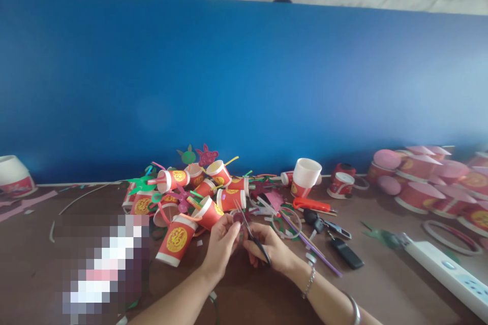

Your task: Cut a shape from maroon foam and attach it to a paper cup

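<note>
My right hand (271, 249) is closed around a pair of scissors (260, 251) with dark handles, the blades pointing up and to the left. In my left hand (224, 238), thumb and fingers pinch a small dark pink paper piece (238, 217) beside the blades. Whether the blades touch the paper I cannot tell. Just behind my hands lies a heap of red and white paper cups, among them a tipped cup (177, 240) with a yellow print. Green and pink paper cutouts, such as a green one (142, 185), and coloured strips stick out of the heap.
To the right are a white-topped cup (306, 177), an orange-red tool (311, 205), a clear ring (286, 223), a purple stick (324, 259), keys (314, 222) and a black fob (346, 252). A power strip (448, 275) and pink-topped cups (417, 195) stand farther right. A blue partition (244, 86) rises behind.
</note>
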A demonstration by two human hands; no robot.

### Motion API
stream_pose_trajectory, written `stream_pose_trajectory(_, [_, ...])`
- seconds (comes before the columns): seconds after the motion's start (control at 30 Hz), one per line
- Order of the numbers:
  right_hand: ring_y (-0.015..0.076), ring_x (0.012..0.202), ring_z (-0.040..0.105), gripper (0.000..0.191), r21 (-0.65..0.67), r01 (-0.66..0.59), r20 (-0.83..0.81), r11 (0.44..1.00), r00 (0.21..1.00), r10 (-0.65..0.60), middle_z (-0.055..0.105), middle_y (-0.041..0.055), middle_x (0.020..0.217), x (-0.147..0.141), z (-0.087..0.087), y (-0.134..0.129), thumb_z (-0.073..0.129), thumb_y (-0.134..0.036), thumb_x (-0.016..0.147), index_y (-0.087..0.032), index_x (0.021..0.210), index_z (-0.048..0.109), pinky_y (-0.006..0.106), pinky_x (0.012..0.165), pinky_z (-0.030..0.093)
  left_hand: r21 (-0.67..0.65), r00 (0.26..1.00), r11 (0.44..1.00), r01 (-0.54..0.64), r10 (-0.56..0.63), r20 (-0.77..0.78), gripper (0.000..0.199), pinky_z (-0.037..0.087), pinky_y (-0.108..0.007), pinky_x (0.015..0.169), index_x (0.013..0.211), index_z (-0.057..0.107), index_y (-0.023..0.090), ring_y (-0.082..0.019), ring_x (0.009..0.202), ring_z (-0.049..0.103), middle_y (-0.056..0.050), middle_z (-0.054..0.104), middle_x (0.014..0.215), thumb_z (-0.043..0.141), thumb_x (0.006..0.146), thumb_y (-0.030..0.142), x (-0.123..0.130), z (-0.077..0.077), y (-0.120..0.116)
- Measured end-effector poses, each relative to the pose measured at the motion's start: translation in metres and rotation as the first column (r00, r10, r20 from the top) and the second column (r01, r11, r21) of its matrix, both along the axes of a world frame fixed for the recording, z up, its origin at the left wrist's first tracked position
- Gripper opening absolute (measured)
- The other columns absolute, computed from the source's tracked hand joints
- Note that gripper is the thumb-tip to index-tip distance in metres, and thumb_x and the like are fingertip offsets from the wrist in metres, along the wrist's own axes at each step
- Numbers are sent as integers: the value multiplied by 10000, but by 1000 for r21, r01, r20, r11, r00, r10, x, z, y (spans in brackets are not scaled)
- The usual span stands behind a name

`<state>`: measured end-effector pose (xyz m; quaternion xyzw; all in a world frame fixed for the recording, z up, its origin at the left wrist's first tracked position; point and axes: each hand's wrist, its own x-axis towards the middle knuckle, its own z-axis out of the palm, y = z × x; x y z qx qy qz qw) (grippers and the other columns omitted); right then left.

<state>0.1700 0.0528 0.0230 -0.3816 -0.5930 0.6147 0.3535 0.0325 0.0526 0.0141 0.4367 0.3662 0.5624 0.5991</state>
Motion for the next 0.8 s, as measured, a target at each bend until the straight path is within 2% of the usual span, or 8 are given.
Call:
stream_pose_trajectory(0.37, [71, 368, 477, 349, -7, -6, -21, 1000, 1000, 6, 534, -61, 450, 1, -1, 1, 741, -403, 638, -161, 700, 497, 171, 372, 381, 10, 1000, 1000, 15, -15, 24, 330, 154, -150, 362, 693, 429, 182, -21, 376, 212, 113, 352, 468, 628, 752, 438, -1, -4, 0])
stream_pose_trajectory(0.8, [58, 340, 435, 337, 27, 6, -1, 1000, 1000, -6, 502, -70, 425, 1, -5, 2, 720, -404, 663, -167, 688, 481, 159, 340, 342, 7, 1000, 1000, 16, -16, 9, 331, 158, -141, 354, 681, 422, 181, -20, 381, 205, 113, 344, 477, 621, 758, 435, -1, -5, 1])
